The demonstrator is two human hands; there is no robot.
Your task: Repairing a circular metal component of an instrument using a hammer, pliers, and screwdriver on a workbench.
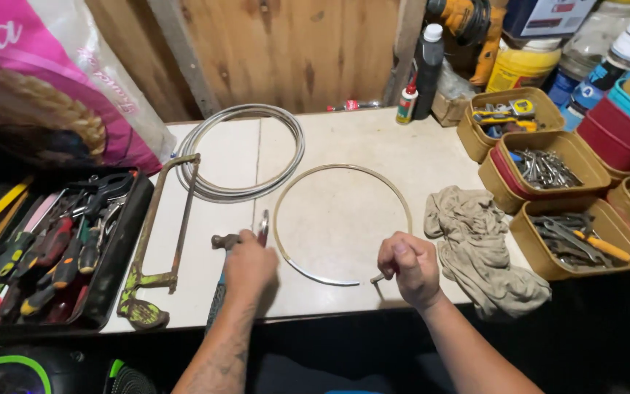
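Right hand (410, 266) is clenched w/ thumb on top, pinching one free end of the thin metal hoop (340, 169) at approx 5 o'clock of the ring; the grip looks meant to steady that end against the white tabletop (417, 157). Left hand (248, 264) is closed round something at the hoop's 9 o'clock edge, prob. the hammer (222, 241) whose head pokes out just beyond the knuckles, w/ a plier-like tool (263, 225) right beside it; can't tell exactly which it grips. Hoop lies flat mid-table, open ends toward the person, gap between the ends near 6 o'clock, so both ends sit within reach of the hands. At 11 o'clock of the hoop, a coil of grey wire (242, 149), apart from it. Rusty hacksaw (158, 241) lies at 9 o'clock past the left hand, then a black tool tray (122, 248) w/ screwdrivers. Crumpled rag (475, 241) at 3 o'clock, tan bins (548, 193) of hardware behind it.
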